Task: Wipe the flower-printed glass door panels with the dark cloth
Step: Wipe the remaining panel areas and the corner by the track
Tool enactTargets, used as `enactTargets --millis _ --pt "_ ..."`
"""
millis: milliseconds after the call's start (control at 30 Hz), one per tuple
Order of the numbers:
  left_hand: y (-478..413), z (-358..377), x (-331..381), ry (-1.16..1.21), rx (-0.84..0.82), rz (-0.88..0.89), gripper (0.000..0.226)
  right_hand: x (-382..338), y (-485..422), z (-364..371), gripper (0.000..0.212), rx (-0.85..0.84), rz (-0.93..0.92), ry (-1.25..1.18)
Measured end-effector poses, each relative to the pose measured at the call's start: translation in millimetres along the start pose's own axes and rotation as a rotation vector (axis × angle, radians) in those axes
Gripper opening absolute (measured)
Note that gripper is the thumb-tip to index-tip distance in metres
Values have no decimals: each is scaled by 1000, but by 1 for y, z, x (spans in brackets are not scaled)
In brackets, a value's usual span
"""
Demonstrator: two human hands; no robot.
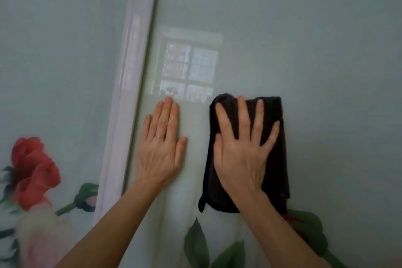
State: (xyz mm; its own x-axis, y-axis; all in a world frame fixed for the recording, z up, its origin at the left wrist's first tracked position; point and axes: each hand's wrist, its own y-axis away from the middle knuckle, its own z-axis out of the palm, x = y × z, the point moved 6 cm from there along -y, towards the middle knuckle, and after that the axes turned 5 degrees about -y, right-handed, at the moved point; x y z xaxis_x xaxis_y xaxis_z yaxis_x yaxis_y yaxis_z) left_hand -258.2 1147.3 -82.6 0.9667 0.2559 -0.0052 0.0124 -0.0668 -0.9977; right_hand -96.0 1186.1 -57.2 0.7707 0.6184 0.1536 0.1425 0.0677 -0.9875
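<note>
A pale green glass door panel (304, 39) fills the right of the view, with printed green leaves along its bottom. My right hand (241, 154) lies flat with spread fingers on a folded dark cloth (276, 165) and presses it against this panel. My left hand (161, 148) rests flat on the bare glass just left of the cloth, fingers straight and together, a ring on one finger. A second glass panel (54, 50) on the left carries a printed red rose (32, 169).
A white vertical frame strip (128, 72) separates the two panels, just left of my left hand. A window reflection (189, 67) shows on the right panel above my hands. Printed leaves (200, 246) lie between my forearms.
</note>
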Motion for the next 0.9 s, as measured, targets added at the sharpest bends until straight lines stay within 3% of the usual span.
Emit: enactTargets --millis 100,200,433,600,700,900 --pt "7 0 -7 -26 -14 18 63 -25 24 8 57 -114 -216 -37" --pt "8 -1 -9 -63 -48 50 63 -29 30 11 58 -152 -286 -70" --pt "16 -5 -31 -167 -86 83 64 -28 -16 12 57 -23 -39 -56" --pt "20 -8 -36 -173 -56 100 63 -61 23 21 57 -125 -265 -80" --pt "22 -7 -37 -174 -57 91 63 -61 26 22 56 -144 -313 -96" --pt "23 -8 -39 -178 -44 83 63 -44 -21 18 57 -45 -87 -52"
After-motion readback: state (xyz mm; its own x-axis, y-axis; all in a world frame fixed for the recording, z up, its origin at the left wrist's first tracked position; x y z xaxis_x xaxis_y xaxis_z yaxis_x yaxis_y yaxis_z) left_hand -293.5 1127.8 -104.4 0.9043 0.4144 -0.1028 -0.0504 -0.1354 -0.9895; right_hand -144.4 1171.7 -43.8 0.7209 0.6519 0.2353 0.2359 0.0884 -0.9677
